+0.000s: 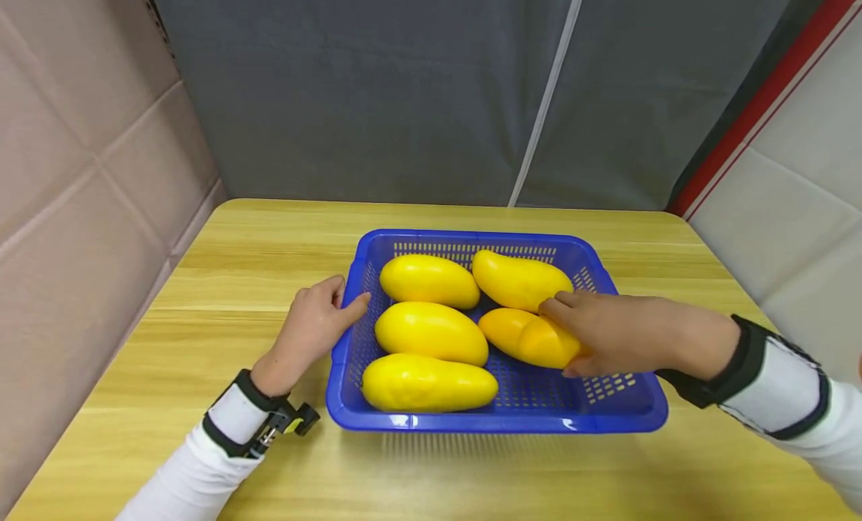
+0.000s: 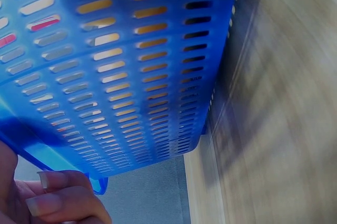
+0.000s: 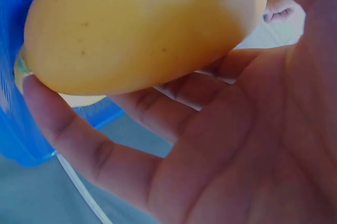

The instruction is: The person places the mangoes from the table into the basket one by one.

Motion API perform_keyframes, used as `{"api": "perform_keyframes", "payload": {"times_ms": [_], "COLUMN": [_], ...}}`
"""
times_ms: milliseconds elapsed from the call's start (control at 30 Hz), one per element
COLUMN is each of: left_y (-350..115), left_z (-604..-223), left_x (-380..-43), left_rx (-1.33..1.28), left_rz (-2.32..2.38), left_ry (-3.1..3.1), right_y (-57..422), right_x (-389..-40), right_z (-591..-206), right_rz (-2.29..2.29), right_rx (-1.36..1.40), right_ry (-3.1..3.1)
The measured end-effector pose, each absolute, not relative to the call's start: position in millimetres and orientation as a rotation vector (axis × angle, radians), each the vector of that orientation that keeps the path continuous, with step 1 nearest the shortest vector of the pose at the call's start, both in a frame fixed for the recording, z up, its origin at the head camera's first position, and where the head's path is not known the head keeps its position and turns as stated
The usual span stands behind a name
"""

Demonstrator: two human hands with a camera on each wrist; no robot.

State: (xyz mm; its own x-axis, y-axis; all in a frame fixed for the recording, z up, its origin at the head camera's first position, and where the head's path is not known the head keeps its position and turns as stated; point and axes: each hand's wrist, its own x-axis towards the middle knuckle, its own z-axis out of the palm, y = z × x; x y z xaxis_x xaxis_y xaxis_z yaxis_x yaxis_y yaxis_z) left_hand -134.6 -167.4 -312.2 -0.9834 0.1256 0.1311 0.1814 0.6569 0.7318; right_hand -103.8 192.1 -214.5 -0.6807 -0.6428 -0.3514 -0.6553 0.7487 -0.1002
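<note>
A blue plastic basket (image 1: 491, 424) holds several yellow mangoes. Three of them, such as this mango (image 1: 431, 334), lie in a column on its left side. At the back right is a mango (image 1: 517, 278) with a curved end. My right hand (image 1: 609, 330) grips a deeper-yellow mango (image 3: 142, 29), its fingers along one side in the right wrist view. That mango overlaps another mango (image 1: 501, 328) in the basket's right half. My left hand (image 1: 313, 319) holds the basket's left rim, thumb over the edge and fingers outside; the left wrist view shows curled fingers (image 2: 68, 197) by the rim.
The basket stands on a wood-grain table (image 1: 256, 281). Behind the table hangs a grey curtain (image 1: 370, 94) with a pale strip. Tiled walls rise at the left (image 1: 74, 132) and at the right (image 1: 801, 199), the latter with a red border.
</note>
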Motion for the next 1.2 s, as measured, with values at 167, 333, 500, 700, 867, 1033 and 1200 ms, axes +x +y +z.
{"api": "perform_keyframes", "payload": {"times_ms": [167, 333, 500, 700, 867, 1033, 1200], "left_y": [-167.4, -167.6, -167.5, -167.7, -168.2, -167.9, -168.0], "left_z": [-313.9, -314.2, -313.1, -311.9, -311.5, -311.5, -311.8], "left_x": [-135.4, -135.4, -135.4, -135.2, -135.5, -135.4, -135.3], "left_rx": [-0.258, -0.254, -0.255, -0.253, -0.258, -0.255, -0.251], "left_rz": [-1.256, -1.26, -1.258, -1.247, -1.244, -1.234, -1.234], "left_ry": [-2.804, -2.802, -2.804, -2.797, -2.801, -2.812, -2.813], "right_y": [188.0, 183.6, 182.4, 181.4, 178.4, 176.2, 175.0], "right_x": [-102.4, -102.5, -103.2, -103.1, -100.7, -97.8, -96.0], "right_z": [-218.0, -223.7, -229.4, -232.8, -235.5, -239.1, -242.9], "right_rz": [0.04, 0.04, 0.055, 0.057, 0.063, 0.079, 0.088], "right_rx": [-0.98, -0.968, -0.97, -0.944, -0.881, -0.909, -0.919], "right_ry": [2.55, 2.519, 2.503, 2.49, 2.469, 2.454, 2.472]}}
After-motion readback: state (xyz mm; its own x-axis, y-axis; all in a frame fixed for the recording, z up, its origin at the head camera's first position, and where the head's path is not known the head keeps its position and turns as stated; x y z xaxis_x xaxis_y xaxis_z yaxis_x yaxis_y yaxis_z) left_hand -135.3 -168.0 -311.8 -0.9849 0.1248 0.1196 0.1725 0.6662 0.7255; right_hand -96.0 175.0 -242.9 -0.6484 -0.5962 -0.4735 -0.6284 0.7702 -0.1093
